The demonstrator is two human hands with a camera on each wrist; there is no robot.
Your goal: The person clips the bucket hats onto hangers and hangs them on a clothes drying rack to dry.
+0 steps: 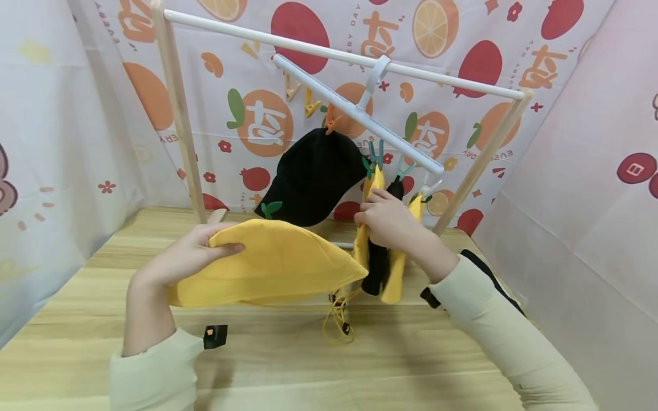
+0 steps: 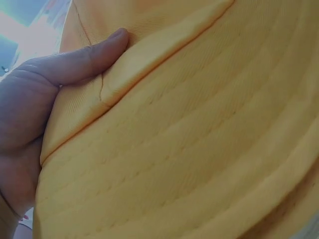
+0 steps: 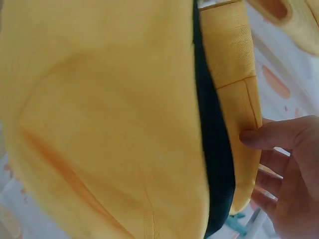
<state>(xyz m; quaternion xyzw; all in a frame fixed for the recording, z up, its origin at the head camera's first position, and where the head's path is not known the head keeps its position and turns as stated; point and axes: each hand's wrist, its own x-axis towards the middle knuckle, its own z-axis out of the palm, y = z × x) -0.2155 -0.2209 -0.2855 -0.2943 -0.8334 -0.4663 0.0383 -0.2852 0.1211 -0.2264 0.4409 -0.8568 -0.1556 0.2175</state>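
Observation:
A yellow bucket hat is held by my left hand in front of the rack. In the left wrist view the thumb lies across its crown, above the stitched brim; the other fingers are hidden. With thumb and fingers, my right hand pinches the edge of a hanging yellow hat. Beside that hat hang a black hat and another yellow hat, close together. A larger black hat with a green leaf hangs further left, from an orange clip.
A white hanger slants from the rail of a wooden-legged rack. Two loose clips, one yellow, dangle at its left end. Yellow cords hang below the hats, over the wooden table.

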